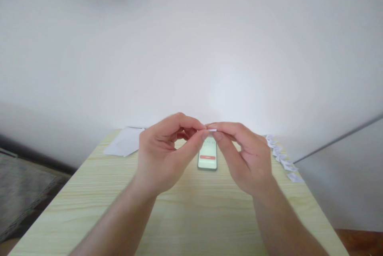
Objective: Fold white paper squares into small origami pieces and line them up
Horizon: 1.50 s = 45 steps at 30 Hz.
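A small piece of folded white paper (212, 130) is pinched between my two hands, seen nearly edge-on as a thin strip. My left hand (167, 152) grips its left end between thumb and forefinger. The thumb and forefinger of my right hand (247, 154) close on the other end. Most of the paper is hidden behind the fingertips. Both hands are raised over the table, above a smartphone (207, 163) that lies with its screen lit, showing digits and a red button.
On the pale wooden table (191, 216), a stack of white paper sheets (124, 142) lies at the back left. Several small folded paper pieces (287, 165) line the right edge. A white wall (191, 48) rises behind the table.
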Each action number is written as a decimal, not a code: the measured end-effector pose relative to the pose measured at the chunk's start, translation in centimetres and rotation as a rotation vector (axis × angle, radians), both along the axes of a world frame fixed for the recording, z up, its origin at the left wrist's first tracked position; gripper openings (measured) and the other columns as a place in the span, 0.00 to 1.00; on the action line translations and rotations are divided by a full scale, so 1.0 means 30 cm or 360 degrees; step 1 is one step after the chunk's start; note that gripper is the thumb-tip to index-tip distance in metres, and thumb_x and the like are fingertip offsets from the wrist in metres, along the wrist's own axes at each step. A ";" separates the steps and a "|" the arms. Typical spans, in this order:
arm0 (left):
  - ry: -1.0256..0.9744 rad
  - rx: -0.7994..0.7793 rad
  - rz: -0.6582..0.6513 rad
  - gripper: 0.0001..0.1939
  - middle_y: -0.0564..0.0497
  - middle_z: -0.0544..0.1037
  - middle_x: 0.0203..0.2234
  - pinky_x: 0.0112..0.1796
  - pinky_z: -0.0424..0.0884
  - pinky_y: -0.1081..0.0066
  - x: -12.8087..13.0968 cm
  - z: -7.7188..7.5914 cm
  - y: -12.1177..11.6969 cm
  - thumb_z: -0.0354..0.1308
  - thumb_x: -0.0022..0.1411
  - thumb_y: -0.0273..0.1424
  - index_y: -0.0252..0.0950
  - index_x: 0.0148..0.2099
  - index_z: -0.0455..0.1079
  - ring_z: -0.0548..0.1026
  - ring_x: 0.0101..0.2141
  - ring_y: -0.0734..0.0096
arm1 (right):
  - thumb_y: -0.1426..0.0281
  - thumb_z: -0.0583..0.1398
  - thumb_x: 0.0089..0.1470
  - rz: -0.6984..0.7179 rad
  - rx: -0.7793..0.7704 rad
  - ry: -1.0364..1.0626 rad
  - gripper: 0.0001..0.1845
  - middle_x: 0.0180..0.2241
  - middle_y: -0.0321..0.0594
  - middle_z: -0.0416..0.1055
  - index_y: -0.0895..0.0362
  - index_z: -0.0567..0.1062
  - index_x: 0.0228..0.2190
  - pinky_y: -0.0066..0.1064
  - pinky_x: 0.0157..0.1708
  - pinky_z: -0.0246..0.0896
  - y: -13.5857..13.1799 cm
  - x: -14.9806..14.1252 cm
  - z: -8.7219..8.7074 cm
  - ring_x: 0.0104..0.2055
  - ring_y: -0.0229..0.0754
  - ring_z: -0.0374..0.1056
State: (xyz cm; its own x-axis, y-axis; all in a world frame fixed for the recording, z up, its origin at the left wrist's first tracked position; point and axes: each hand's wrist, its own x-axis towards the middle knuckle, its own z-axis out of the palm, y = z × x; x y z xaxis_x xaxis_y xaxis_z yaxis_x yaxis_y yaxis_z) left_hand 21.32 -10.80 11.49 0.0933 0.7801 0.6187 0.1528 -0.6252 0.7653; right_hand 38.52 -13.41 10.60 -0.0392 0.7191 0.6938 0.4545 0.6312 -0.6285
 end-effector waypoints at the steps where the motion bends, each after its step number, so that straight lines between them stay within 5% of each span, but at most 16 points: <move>1: 0.0009 0.0005 0.0012 0.02 0.51 0.80 0.28 0.29 0.73 0.73 0.001 0.000 0.000 0.67 0.59 0.28 0.35 0.36 0.78 0.75 0.29 0.74 | 0.71 0.59 0.65 0.0004 0.0010 -0.0009 0.12 0.43 0.36 0.81 0.50 0.79 0.47 0.34 0.45 0.74 0.002 -0.001 -0.002 0.43 0.41 0.77; 22: 0.0444 -0.0097 0.0100 0.04 0.53 0.77 0.27 0.29 0.69 0.74 -0.012 0.013 -0.009 0.63 0.63 0.31 0.37 0.35 0.76 0.72 0.28 0.75 | 0.73 0.62 0.61 -0.0085 0.0076 -0.0078 0.07 0.34 0.35 0.79 0.52 0.80 0.38 0.33 0.35 0.68 0.012 0.010 -0.007 0.34 0.38 0.73; 33: 0.0148 -0.0026 -0.0347 0.03 0.50 0.80 0.30 0.31 0.71 0.70 -0.057 0.018 -0.017 0.65 0.62 0.28 0.38 0.39 0.79 0.75 0.30 0.71 | 0.65 0.66 0.60 0.0429 -0.0572 0.0513 0.05 0.31 0.36 0.78 0.53 0.81 0.36 0.32 0.32 0.72 0.015 0.027 0.013 0.31 0.40 0.75; 45: 0.0096 -0.0103 -0.0255 0.02 0.50 0.82 0.30 0.30 0.74 0.72 -0.060 0.015 -0.016 0.67 0.61 0.29 0.38 0.38 0.80 0.78 0.31 0.70 | 0.63 0.65 0.60 0.0398 -0.0639 0.0455 0.08 0.31 0.39 0.78 0.54 0.82 0.37 0.33 0.34 0.73 0.006 0.035 0.028 0.33 0.41 0.75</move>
